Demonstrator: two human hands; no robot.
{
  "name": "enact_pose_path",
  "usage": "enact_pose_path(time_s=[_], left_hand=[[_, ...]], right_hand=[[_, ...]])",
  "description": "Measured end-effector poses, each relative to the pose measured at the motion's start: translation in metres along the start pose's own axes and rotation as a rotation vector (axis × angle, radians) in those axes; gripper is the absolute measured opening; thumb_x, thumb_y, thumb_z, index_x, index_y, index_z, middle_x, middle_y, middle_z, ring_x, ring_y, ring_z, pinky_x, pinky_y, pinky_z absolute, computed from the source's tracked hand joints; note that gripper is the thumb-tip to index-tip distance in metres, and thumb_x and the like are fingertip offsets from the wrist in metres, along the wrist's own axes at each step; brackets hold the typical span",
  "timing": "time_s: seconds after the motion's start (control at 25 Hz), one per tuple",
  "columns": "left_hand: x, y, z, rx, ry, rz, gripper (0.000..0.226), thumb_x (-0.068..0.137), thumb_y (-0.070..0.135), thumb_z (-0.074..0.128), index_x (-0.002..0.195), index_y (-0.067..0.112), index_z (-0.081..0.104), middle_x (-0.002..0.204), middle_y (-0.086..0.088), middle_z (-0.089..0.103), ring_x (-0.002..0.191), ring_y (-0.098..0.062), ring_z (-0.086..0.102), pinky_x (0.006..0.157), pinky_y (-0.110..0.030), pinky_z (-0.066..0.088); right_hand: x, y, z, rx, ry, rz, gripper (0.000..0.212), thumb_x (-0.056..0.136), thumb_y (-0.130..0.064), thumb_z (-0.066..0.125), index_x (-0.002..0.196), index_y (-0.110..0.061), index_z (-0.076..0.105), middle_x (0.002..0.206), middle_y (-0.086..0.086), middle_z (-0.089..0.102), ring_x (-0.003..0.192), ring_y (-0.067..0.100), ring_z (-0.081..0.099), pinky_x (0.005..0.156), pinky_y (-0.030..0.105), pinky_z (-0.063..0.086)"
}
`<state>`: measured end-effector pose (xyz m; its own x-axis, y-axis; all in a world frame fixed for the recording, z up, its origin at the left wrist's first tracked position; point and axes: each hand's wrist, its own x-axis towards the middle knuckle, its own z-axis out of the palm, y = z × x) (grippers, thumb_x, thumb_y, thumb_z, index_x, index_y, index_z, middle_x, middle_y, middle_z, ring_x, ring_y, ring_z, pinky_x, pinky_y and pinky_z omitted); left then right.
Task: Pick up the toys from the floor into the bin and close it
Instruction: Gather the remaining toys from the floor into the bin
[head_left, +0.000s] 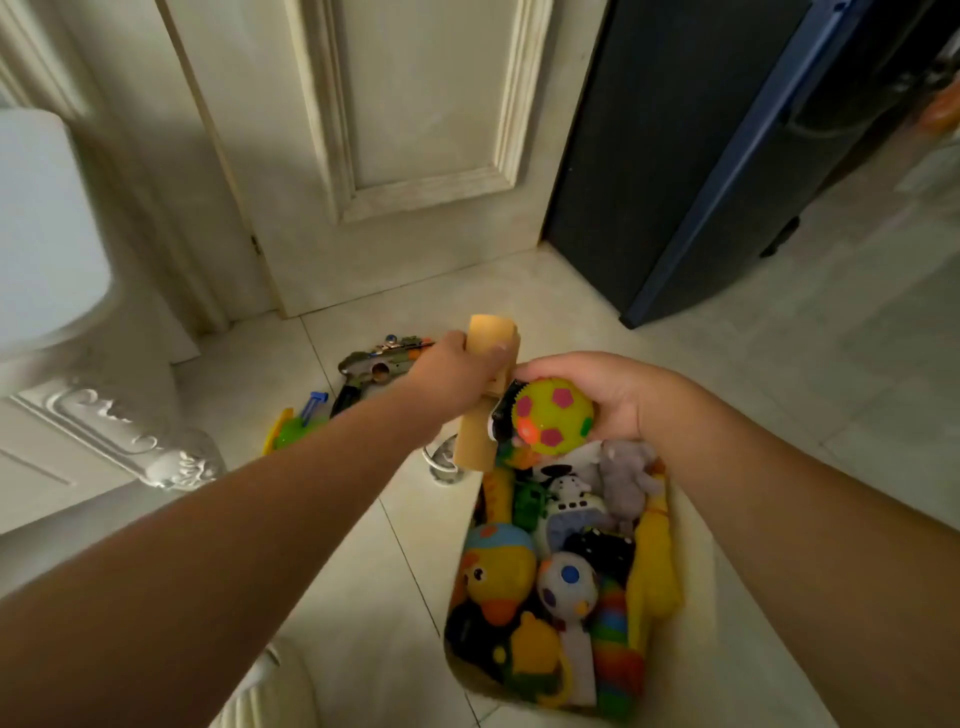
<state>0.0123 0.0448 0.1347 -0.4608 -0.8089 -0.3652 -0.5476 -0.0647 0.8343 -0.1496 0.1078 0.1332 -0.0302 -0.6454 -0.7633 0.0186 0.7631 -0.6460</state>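
Now your left hand (457, 374) grips a smooth tan block (488, 364); your right hand (618, 395) clasps a bumpy yellow ball (553, 418) over the bin (675, 639).

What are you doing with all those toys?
A person is tidying toys into a bin that is already nearly full. The right hand holds a yellow spiky ball over the bin, and the left hand grips a tan wooden piece. A toy gun and a green toy lie on the floor.
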Motion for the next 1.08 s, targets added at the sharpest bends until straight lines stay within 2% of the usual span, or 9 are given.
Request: enact_pose_path(time_s=[0.16,0.36,0.44,0.56,0.68,0.8,0.88,1.0,1.08], left_hand=[[-0.051,-0.032,0.055,-0.004,-0.134,-0.074,0.047,0.095,0.041,0.051,0.129,0.009,0.047,0.118,-0.012,0.059,0.105,-0.028,0.058,0.091,-0.042,0.051],[-0.073,-0.064,0.090,0.094,-0.287,-0.135,0.051,0.095,0.033,0.052,0.139,0.017,0.033,0.104,-0.010,0.059,0.082,-0.021,0.059,0.062,-0.027,0.052],[-0.079,-0.073,0.097,0.042,-0.425,-0.169,0.056,0.093,0.031,0.055,0.143,0.029,0.029,0.101,-0.003,0.057,0.079,-0.016,0.060,0.063,-0.026,0.056],[-0.085,-0.079,0.112,0.223,-0.577,-0.071,0.060,0.088,0.042,0.062,0.141,0.032,0.035,0.112,0.004,0.055,0.083,-0.006,0.059,0.057,-0.013,0.050],[-0.094,-0.076,0.140,0.496,-0.718,0.171,0.056,0.088,0.047,0.059,0.138,0.027,0.044,0.126,0.002,0.057,0.102,-0.013,0.056,0.073,-0.017,0.045],[-0.105,-0.076,0.169,0.643,-0.905,0.375,0.040,0.096,0.025,0.051,0.135,0.017,0.052,0.129,-0.008,0.058,0.115,-0.024,0.053,0.096,-0.034,0.043],[-0.108,-0.080,0.183,0.706,-0.913,0.396,0.036,0.097,0.016,0.046,0.132,0.015,0.055,0.129,-0.011,0.058,0.116,-0.029,0.054,0.099,-0.039,0.043],[-0.105,-0.084,0.183,0.720,-0.807,0.388,0.037,0.095,0.016,0.051,0.130,0.019,0.060,0.129,-0.004,0.061,0.116,-0.022,0.054,0.093,-0.024,0.041],[-0.096,-0.081,0.168,0.683,-0.760,0.342,0.033,0.092,0.020,0.057,0.124,0.019,0.065,0.124,0.000,0.065,0.111,-0.017,0.057,0.088,-0.019,0.042]], right_hand=[[-0.018,0.070,0.000,-0.080,0.280,0.108,0.049,0.077,-0.039,0.074,0.118,-0.016,0.061,0.112,0.018,0.066,0.100,0.036,0.065,0.081,0.052,0.057],[-0.033,0.139,-0.001,-0.153,0.325,0.364,0.049,0.078,-0.039,0.073,0.116,-0.013,0.057,0.103,0.016,0.065,0.087,0.032,0.066,0.063,0.040,0.059],[-0.041,0.145,-0.010,-0.198,0.314,0.362,0.053,0.080,-0.037,0.071,0.124,-0.012,0.056,0.112,0.019,0.066,0.091,0.034,0.067,0.068,0.040,0.059],[-0.047,0.143,-0.024,-0.158,0.379,0.209,0.058,0.085,-0.030,0.068,0.137,-0.015,0.048,0.130,0.019,0.058,0.099,0.029,0.060,0.066,0.034,0.053],[-0.052,0.140,-0.031,-0.097,0.418,0.183,0.038,0.085,-0.029,0.066,0.118,-0.012,0.058,0.117,0.021,0.062,0.090,0.034,0.061,0.074,0.044,0.055],[-0.051,0.143,-0.033,-0.122,0.403,0.201,0.033,0.084,-0.029,0.066,0.111,-0.013,0.058,0.105,0.018,0.063,0.083,0.034,0.063,0.066,0.040,0.055],[-0.049,0.145,-0.032,-0.158,0.363,0.228,0.038,0.083,-0.031,0.068,0.114,-0.015,0.056,0.109,0.018,0.063,0.087,0.035,0.064,0.064,0.040,0.056],[-0.048,0.148,-0.030,-0.286,0.304,0.289,0.042,0.083,-0.035,0.068,0.118,-0.018,0.051,0.110,0.016,0.061,0.089,0.031,0.063,0.066,0.037,0.056],[-0.049,0.149,-0.028,-0.416,0.248,0.328,0.033,0.083,-0.034,0.068,0.106,-0.014,0.055,0.101,0.013,0.062,0.084,0.028,0.063,0.067,0.035,0.057]])
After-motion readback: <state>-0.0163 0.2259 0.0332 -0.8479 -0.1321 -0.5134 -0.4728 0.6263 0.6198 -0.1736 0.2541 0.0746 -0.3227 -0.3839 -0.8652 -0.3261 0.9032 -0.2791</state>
